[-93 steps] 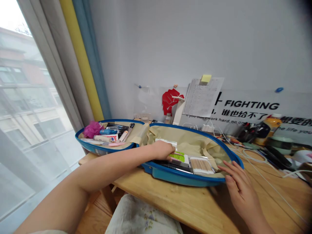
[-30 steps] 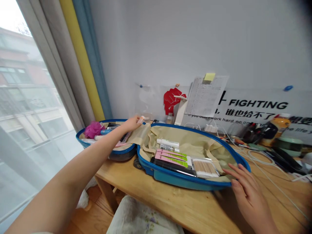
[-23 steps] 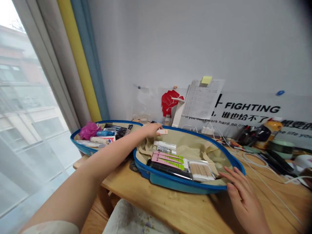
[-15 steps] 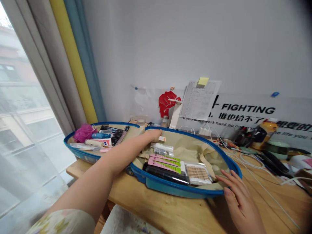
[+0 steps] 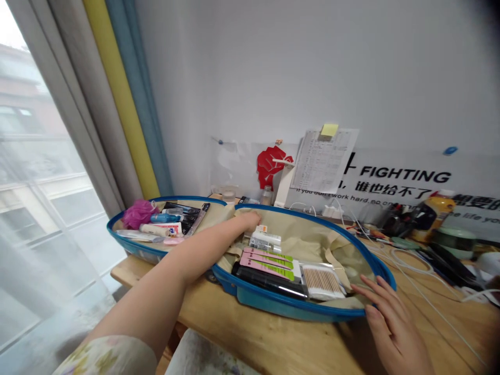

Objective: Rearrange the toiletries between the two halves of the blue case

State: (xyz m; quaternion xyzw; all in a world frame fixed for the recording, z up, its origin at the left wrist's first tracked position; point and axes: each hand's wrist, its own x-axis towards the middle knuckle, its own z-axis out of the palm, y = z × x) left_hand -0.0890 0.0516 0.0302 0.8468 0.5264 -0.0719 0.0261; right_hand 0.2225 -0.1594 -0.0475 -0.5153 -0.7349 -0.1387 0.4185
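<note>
Across the wooden bench (image 5: 281,338) lies a blue case (image 5: 297,311), spread into two halves with a beige lining. Toward the far left of its right half reaches the left hand (image 5: 250,223), its fingers largely turned from view; a small white box (image 5: 262,228) with an orange patch shows right at the fingertips — whether they grip it I cannot tell. Just nearer than the box lie a white tube (image 5: 269,238) and a greyish tube (image 5: 263,246), then pink-and-green packets (image 5: 267,263), then a long black item (image 5: 269,283) along the near wall. A pack of cotton swabs (image 5: 322,281) lies to the right of the packets. Past it, the right hand (image 5: 390,317) is wide — fingers loosely fanned at the right end of the case's rim. Within the left half sit a purple mesh puff (image 5: 138,213), a blue bottle (image 5: 166,217) and a red-and-white tube (image 5: 174,228). Behind the case, a small glass bottle (image 5: 266,195) stands near a white stand (image 5: 284,186).
</note>
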